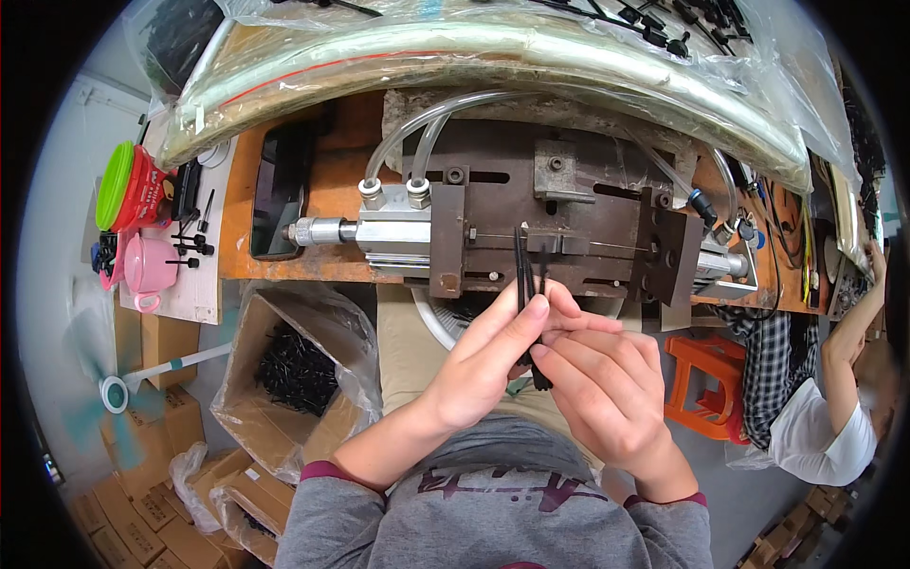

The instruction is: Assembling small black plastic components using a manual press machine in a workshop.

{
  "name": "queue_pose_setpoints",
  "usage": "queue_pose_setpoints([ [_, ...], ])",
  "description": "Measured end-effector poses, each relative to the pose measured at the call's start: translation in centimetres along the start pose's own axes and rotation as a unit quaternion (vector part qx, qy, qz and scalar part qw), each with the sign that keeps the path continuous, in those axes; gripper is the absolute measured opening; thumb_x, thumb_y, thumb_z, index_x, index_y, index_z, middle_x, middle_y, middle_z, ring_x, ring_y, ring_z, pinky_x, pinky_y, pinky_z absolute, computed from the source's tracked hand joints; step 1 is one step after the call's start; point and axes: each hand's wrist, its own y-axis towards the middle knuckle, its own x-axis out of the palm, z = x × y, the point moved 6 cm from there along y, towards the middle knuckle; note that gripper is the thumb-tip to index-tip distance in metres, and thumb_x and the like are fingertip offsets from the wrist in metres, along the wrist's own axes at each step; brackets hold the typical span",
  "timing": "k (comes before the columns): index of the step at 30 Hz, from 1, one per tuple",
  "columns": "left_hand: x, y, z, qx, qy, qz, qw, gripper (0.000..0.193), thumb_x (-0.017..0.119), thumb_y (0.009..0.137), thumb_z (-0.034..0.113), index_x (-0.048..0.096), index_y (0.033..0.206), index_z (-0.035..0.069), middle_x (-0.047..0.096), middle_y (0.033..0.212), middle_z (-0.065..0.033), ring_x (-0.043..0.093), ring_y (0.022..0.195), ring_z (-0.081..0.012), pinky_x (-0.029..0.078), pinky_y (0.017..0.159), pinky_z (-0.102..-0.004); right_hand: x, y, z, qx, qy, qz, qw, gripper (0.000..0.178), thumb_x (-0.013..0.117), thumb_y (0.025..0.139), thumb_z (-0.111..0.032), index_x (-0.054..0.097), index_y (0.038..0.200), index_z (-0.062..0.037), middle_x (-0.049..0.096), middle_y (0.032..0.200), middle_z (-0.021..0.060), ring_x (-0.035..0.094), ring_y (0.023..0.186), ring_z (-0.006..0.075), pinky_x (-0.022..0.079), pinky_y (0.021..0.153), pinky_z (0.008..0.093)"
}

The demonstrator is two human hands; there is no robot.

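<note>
My left hand (pixel 481 368) is closed around several thin black plastic sticks (pixel 520 267), thumb across them, with their upper ends standing out above the fingers. Against the lower part of the same sticks, my right hand (pixel 607 384) is closed too, its thumb and fingertips pinching them. Both hands meet in front of my body, just before a dark metal jig (pixel 512 213) on the bench. A silver pneumatic cylinder (pixel 396 228) sits at the jig's left side, and a second cylinder (pixel 720 264) at its right. A thin rod runs across the middle between them, partly behind the stick tips.
A phone (pixel 282 190) lies on the wooden bench, left of the jig. Below stands a carton (pixel 248 379) holding black parts. Pink cup (pixel 150 265) and red-green tub (pixel 133 187) are far left. An orange stool (pixel 706 387) and another person (pixel 825 427) are at right.
</note>
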Motion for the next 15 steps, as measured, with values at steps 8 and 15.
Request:
queue_pose_setpoints([
  [8, -0.3, 0.0, -1.1, -0.008, -0.013, -0.007, 1.0, 0.027, 0.03, 0.109, 0.024, 0.045, 0.119, 0.003, 0.057, 0.127, -0.0352, 0.057, 0.123, -0.0328, 0.041, 0.107, -0.0398, 0.1, -0.6, 0.3, 0.018, 0.0, -0.014, 1.0, 0.041, 0.078, 0.066, -0.003, 0.07, 0.106, -0.0081, 0.07, 0.099, 0.0031, 0.065, 0.088, 0.0201, 0.042, 0.075, 0.033],
  [15, -0.4, -0.2, -0.1, -0.002, 0.125, 0.019, 0.992, 0.036, 0.031, 0.109, 0.021, 0.048, 0.129, -0.004, 0.058, 0.133, -0.0261, 0.055, 0.127, -0.0285, 0.04, 0.108, -0.0387, 0.7, -1.0, 0.8, 0.035, -0.013, 0.019, 0.999, 0.037, 0.071, 0.069, -0.003, 0.07, 0.105, -0.0013, 0.067, 0.106, 0.0086, 0.064, 0.091, 0.0209, 0.046, 0.074, 0.0315],
])
